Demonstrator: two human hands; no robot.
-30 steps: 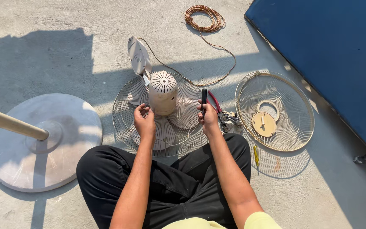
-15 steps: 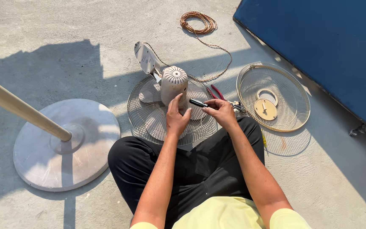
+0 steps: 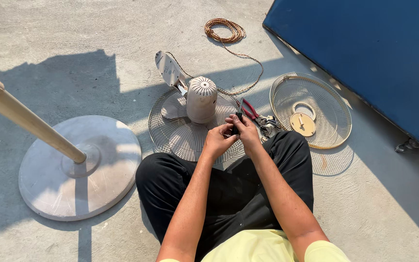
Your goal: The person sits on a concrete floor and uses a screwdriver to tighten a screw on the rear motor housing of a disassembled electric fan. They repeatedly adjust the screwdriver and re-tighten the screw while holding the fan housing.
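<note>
Holding a small dark tool (image 3: 238,122) between both hands over the fan grille (image 3: 180,131).

My left hand (image 3: 217,140) and right hand (image 3: 246,133) pinch it together, fingers closed tight. I judge it could slip through the grille wires beside the motor housing (image 3: 201,99), or knock the red-handled pliers (image 3: 249,109).

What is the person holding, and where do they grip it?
Both hands, left hand and right hand, pinch a small dark tool between them; which part they grip cannot be told.

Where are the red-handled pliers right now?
The red-handled pliers lie on the concrete just beyond the right hand, between the fan motor housing and the loose grille.
</note>
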